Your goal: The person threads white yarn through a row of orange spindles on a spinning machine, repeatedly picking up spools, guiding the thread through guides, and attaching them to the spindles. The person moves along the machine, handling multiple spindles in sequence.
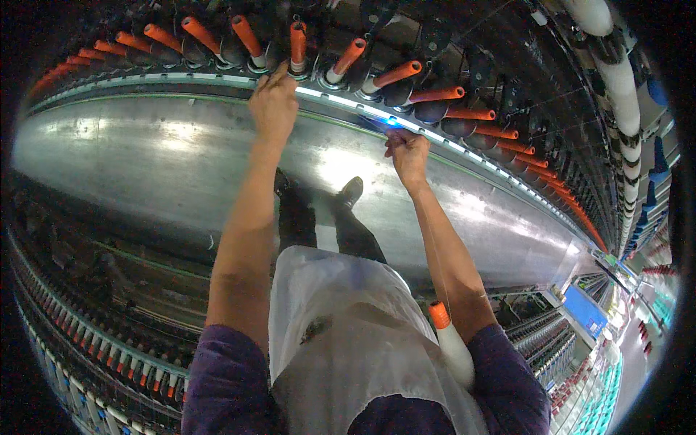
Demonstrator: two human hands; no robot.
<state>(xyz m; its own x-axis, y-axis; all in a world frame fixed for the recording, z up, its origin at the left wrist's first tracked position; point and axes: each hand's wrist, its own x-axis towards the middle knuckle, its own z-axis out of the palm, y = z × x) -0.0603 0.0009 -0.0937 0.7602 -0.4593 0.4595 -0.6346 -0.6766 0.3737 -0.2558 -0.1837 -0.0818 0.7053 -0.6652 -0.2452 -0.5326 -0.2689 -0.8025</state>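
Observation:
My left hand [275,105] reaches to the pale rail, its curled fingers at the foot of an upright orange tube [298,42]. What those fingers pinch, if anything, is too small to make out. Farther right, my right hand [409,151] is closed in a pinch just below the rail, beside a small blue light [392,121]. A thin yarn [436,243] runs up along my right forearm toward that hand. It comes from a white yarn bobbin [454,349] with an orange top, resting against the translucent apron [348,319] by my right upper arm.
Orange tubes on spindles line the machine [196,32] in a long curved row. Below the rail lies a shiny metal floor [145,138], where my shoes stand. Behind me runs another row of bobbins [94,333]. A blue panel [584,310] stands far right.

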